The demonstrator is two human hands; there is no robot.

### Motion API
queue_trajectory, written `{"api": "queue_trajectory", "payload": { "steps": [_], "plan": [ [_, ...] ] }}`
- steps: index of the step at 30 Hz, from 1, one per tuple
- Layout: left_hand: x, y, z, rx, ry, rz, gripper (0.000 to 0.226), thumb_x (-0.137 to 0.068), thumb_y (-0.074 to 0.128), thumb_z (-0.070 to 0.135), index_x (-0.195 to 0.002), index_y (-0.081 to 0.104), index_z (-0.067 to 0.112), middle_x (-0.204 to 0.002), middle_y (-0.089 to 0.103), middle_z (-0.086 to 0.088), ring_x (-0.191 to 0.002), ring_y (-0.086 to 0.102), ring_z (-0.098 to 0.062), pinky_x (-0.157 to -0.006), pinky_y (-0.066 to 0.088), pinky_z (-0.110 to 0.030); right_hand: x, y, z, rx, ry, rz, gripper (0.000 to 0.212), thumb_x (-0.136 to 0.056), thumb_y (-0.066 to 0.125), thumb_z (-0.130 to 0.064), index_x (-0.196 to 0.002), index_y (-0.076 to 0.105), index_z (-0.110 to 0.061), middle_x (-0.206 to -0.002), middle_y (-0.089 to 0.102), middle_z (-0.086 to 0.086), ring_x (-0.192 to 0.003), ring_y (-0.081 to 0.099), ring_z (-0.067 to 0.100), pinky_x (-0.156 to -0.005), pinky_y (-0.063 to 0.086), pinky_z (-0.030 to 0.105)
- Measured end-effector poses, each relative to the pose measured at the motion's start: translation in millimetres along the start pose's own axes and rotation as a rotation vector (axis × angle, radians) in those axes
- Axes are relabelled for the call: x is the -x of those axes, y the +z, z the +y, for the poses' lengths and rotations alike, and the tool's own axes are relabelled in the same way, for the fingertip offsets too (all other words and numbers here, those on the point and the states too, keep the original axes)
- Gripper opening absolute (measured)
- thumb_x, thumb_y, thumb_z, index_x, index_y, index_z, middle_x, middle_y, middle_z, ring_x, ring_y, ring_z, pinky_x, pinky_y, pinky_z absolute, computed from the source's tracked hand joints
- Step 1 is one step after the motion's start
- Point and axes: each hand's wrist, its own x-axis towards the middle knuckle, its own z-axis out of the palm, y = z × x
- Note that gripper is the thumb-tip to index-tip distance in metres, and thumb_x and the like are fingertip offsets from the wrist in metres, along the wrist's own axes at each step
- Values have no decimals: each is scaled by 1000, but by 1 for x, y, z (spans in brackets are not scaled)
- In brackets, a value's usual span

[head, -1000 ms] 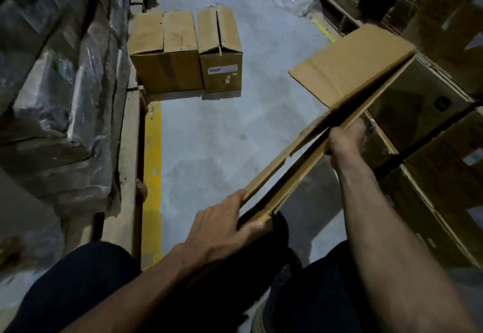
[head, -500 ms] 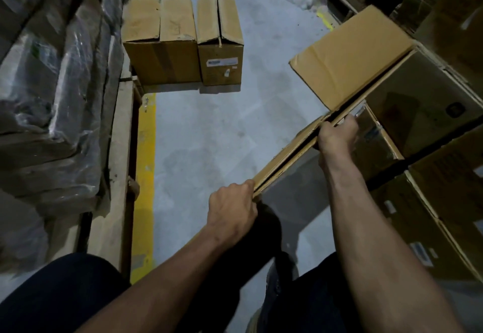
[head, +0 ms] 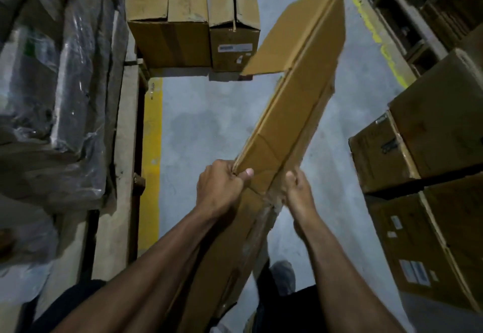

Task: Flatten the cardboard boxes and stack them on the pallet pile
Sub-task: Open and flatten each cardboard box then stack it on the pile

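Brown cardboard, a flattened box point(head: 292, 113), slants up and away over the floor point(head: 198, 123). The left hand point(head: 220, 189) has its fingers clenched around the box's left edge; the right hand point(head: 298, 191) grasps its right edge. Beyond the fingers stand two closed boxes point(head: 193, 19).

Dim and murky, with the floor point(head: 203, 128) the brightest patch at centre. Edges bend from the wide lens. Motion blur softens the cardboard point(head: 295, 113) and the frame's sides.

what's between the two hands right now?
Head view: only the flattened cardboard box. The left hand grips its left edge, thumb on top; the right hand is at its right edge.
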Motion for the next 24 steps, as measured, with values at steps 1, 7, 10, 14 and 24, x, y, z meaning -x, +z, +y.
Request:
{"api": "queue_trajectory", "payload": {
  "steps": [1,7,10,14,24],
  "plan": [
    [-3,-12,13,32,-19,21,35,-90,68,43,-66,62,19,-58,57,8,-60,56,-13,-50,33,-24,16,-1,1,10,54,-19,53,-107,36,-42,-156,30,-21,-158,36,6,-142,40,29,-115,36,52],
    [-3,-104,113,332,-119,151,43,-77,72,51,-67,66,9,-60,63,0,-63,63,-27,-57,46,-35,97,-47,-56,11,336,-28,52,-110,33,-33,-158,23,-17,-164,25,6,-148,29,28,-119,28,42],
    [-2,-158,169,509,-173,170,45,-68,76,53,-70,70,8,-67,71,-1,-66,69,-25,-64,58,-41,134,-84,-101,-50,466,4,58,-108,41,-34,-159,19,-16,-162,27,11,-145,33,32,-115,32,43],
    [17,-221,257,781,-230,195,27,-82,78,30,-77,64,7,-80,68,-4,-73,69,-23,-70,59,-38,164,-131,-164,-379,565,168,85,-89,74,-30,-153,22,-11,-140,49,18,-124,54,40,-101,50,56],
    [8,-262,331,1050,-499,146,26,-90,73,27,-106,64,9,-112,70,-14,-92,70,-31,-69,59,-47,195,-245,-283,-1123,546,97,35,-85,80,-26,-111,63,-10,-105,72,22,-102,67,40,-98,51,58]
  ]
}}
